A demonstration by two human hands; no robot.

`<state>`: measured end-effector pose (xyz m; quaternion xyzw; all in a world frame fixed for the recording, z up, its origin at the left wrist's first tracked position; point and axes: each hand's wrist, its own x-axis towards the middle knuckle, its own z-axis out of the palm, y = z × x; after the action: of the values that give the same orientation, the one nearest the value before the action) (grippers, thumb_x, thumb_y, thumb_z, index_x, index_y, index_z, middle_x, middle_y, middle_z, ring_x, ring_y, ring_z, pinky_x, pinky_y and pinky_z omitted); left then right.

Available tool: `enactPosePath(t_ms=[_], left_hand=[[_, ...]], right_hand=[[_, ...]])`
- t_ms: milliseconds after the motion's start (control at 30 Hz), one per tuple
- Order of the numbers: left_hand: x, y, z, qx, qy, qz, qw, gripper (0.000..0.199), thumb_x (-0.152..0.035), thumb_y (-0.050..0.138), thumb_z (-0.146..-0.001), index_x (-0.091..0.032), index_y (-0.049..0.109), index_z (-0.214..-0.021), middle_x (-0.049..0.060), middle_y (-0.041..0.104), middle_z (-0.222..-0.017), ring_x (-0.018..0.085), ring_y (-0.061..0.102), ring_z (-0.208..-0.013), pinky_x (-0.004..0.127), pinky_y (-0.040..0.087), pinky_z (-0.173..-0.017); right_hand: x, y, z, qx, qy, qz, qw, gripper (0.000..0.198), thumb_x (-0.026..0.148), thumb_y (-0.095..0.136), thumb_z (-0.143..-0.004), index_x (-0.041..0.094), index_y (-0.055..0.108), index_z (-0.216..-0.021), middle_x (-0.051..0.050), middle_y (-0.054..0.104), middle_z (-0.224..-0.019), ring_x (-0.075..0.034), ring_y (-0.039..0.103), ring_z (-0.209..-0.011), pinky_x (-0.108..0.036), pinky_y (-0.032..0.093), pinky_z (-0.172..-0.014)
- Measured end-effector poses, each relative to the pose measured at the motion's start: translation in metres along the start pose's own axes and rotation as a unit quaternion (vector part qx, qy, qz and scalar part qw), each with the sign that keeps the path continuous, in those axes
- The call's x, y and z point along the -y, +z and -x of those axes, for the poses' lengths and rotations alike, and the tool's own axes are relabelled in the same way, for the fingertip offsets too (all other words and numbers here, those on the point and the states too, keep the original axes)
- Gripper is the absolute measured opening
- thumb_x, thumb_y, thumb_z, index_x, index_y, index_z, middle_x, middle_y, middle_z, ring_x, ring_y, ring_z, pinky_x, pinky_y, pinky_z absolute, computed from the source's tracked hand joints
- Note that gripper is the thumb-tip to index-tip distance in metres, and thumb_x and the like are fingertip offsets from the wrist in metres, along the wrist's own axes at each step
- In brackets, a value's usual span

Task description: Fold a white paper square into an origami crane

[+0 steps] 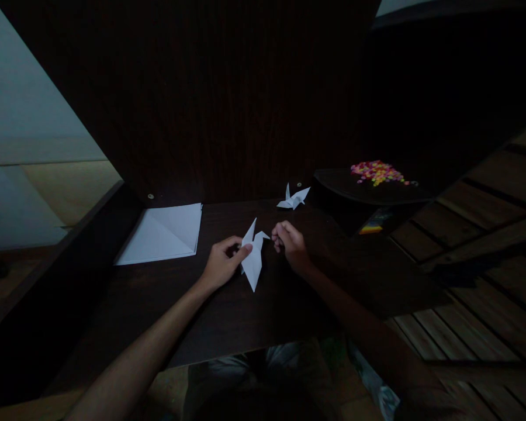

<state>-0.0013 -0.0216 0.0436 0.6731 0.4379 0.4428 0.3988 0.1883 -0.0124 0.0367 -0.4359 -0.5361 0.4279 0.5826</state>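
Observation:
Between the thumb and fingers of my left hand (225,260) is a white origami crane (254,262), its folded head pointing right and one wing tip pointing down toward me. My right hand (290,241) hovers just right of the crane's head, apart from it, with fingers curled in; whatever they may pinch is hidden. A second white paper crane (294,200) stands behind, near the back panel of the desk.
A stack of white paper (166,234) with crease lines on top lies at the left. Many colourful small pieces (379,172) are heaped on a dark rounded shelf (346,184) at the right. The desk's raised left side (70,251) and tall back panel (245,105) bound the surface.

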Motion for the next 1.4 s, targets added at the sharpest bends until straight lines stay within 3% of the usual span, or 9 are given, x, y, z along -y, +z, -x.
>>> enactPosePath(t_ms=[133,333,567,733,833,933,1033,1200,1400], left_hand=[[0.001,-0.001,-0.002,-0.069,0.003,-0.003,0.998,0.026,-0.039,0.064,-0.081,-0.014,0.071,-0.084,0.002,0.07,-0.079,0.016,0.062,-0.07,0.023,0.046,-0.063],[-0.001,0.005,-0.002,-0.092,-0.001,0.026,0.995,0.028,-0.038,0.064,-0.081,-0.013,0.073,-0.091,0.005,0.074,-0.086,0.019,0.066,-0.077,0.026,0.051,-0.071],[0.008,-0.003,0.001,0.027,0.059,-0.015,0.998,0.039,-0.023,0.054,-0.077,-0.014,0.069,-0.112,0.006,0.072,-0.107,0.025,0.065,-0.098,0.035,0.048,-0.09],[0.011,-0.016,-0.003,0.077,0.049,-0.063,0.994,0.042,-0.018,0.046,-0.075,-0.015,0.071,-0.109,0.005,0.072,-0.093,0.022,0.063,-0.087,0.034,0.048,-0.084],[0.005,-0.02,-0.007,0.065,0.056,-0.096,0.992,0.037,-0.021,0.055,-0.075,-0.018,0.07,-0.109,0.006,0.069,-0.101,0.023,0.058,-0.095,0.036,0.045,-0.089],[-0.001,-0.021,-0.009,0.116,0.038,-0.062,0.991,0.031,-0.03,0.062,-0.079,-0.018,0.069,-0.106,0.007,0.067,-0.105,0.023,0.057,-0.1,0.036,0.042,-0.093],[0.001,-0.02,-0.01,0.187,-0.015,0.002,0.982,0.03,-0.039,0.065,-0.08,-0.014,0.069,-0.097,0.006,0.068,-0.09,0.019,0.059,-0.085,0.031,0.045,-0.081],[0.013,-0.018,-0.013,0.168,-0.13,0.092,0.973,0.047,-0.041,0.083,-0.057,-0.012,0.065,-0.089,0.0,0.062,-0.07,0.013,0.056,-0.063,0.023,0.044,-0.06],[0.013,-0.019,-0.013,0.193,-0.178,0.067,0.963,0.041,-0.047,0.08,-0.058,-0.011,0.066,-0.073,0.0,0.06,-0.064,0.01,0.05,-0.053,0.021,0.039,-0.045]], right_hand=[[-0.001,-0.001,0.0,0.063,0.061,0.043,0.995,0.048,0.058,0.055,-0.083,0.018,0.047,-0.056,0.004,0.045,-0.05,-0.007,0.04,-0.043,-0.02,0.031,-0.04],[-0.004,0.01,0.005,0.171,0.141,0.028,0.975,0.037,0.051,0.072,-0.068,0.018,0.057,-0.074,0.003,0.06,-0.061,-0.009,0.053,-0.048,-0.019,0.04,-0.039],[-0.01,0.007,0.0,0.193,0.212,-0.071,0.955,0.045,0.052,0.078,-0.062,0.015,0.057,-0.077,-0.002,0.067,-0.064,-0.014,0.063,-0.052,-0.025,0.052,-0.048],[-0.013,-0.007,-0.007,0.209,0.219,-0.06,0.951,0.045,0.049,0.08,-0.062,0.014,0.06,-0.082,0.0,0.065,-0.061,-0.009,0.055,-0.043,-0.02,0.045,-0.04],[-0.01,-0.012,-0.008,0.247,0.21,-0.044,0.945,0.043,0.048,0.078,-0.065,0.013,0.061,-0.082,0.0,0.064,-0.059,-0.008,0.053,-0.042,-0.018,0.042,-0.039],[-0.008,-0.012,-0.007,0.276,0.201,-0.041,0.939,0.04,0.048,0.076,-0.067,0.013,0.061,-0.081,0.0,0.065,-0.06,-0.008,0.053,-0.043,-0.018,0.041,-0.04],[-0.007,-0.012,-0.005,0.298,0.192,-0.03,0.935,0.04,0.048,0.076,-0.068,0.013,0.061,-0.082,-0.001,0.066,-0.063,-0.008,0.054,-0.046,-0.019,0.042,-0.043],[-0.008,-0.013,-0.004,0.295,0.175,0.007,0.939,0.039,0.047,0.075,-0.068,0.013,0.062,-0.081,-0.001,0.065,-0.064,-0.008,0.053,-0.046,-0.019,0.041,-0.043],[-0.005,-0.014,-0.005,0.292,0.182,0.058,0.937,0.04,0.047,0.076,-0.066,0.013,0.064,-0.082,-0.001,0.065,-0.068,-0.008,0.054,-0.049,-0.019,0.042,-0.044]])
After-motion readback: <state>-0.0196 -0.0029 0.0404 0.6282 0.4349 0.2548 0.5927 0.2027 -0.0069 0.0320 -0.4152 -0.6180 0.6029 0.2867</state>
